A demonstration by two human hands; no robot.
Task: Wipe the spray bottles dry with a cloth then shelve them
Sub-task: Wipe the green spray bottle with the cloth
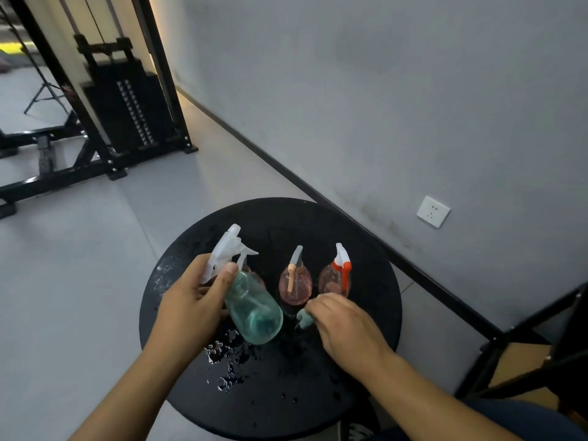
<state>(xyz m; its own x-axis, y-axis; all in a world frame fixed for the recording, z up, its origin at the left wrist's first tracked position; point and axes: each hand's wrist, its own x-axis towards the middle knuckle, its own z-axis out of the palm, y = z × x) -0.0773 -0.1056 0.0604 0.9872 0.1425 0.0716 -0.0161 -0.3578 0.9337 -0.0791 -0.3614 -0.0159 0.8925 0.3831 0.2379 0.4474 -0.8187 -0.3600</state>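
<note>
Both bare forearms reach in from the bottom edge over a round black tabletop (366, 249) beaded with water drops. Farthest left, the left hand (191, 300) grips a translucent teal plastic spray bottle with a frosted white trigger head (254, 310) by its neck, thumb pressed over the collar, fingers curled around behind; the bottle tilts, head pointing up and away from the palm, its round body hanging just right of the wrist above the table. Right of that bottle and just beyond the right hand's knuckles stands a small pink round spray bottle with a grey and tan trigger (295, 286), upright on the table. Beside it, again to the right, stands a pink round spray bottle with a white and orange trigger (337, 280), also upright. The right hand (346, 323) lies knuckles up, its fingers bent down on a crumpled pale green cloth (304, 318) that peeks out at the fingertips, between the hand and the teal bottle.
</note>
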